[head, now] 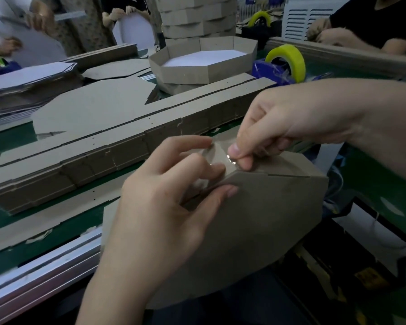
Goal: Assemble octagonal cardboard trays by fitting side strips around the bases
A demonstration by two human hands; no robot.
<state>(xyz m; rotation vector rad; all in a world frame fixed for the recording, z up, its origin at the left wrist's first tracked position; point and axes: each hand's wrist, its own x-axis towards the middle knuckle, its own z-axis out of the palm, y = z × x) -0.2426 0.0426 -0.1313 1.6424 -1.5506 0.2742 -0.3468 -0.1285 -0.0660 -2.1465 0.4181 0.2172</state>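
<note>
a green table (pixel 7 139) runs across the view with a metal rail along its near edge. a long stack of side strips (pixel 127 146) lies flat on it, running diagonally from lower left to upper right. in front of that stack, nearest the camera and partly off the table edge, is the held tray (pixel 256 219), turned with its brown base upward and one corner tilted up towards the hands. behind the strips a flat brown base (pixel 92 106) lies on the table, with a pile of white-faced bases (pixel 31 78) to its left. further back a finished tray (pixel 185 71) sits upright, white inside, on top of another brown piece, and a tower of trays (pixel 197 17) stands behind it.

the left hand (pixel 164 207) has its fingers curled round the raised corner of the held tray, the thumb above and the fingertips pressed along the edge where wall meets base. the right hand (pixel 298 118) comes in from the right with thumb and forefinger pinched together on a piece of clear tape (pixel 222 158) at that same corner; its other fingers are curled under.

a blue tape dispenser (pixel 267 71) with a yellow-green roll (pixel 299 64) stands just right of the finished tray. other people's hands work at the far side, blurred.
</note>
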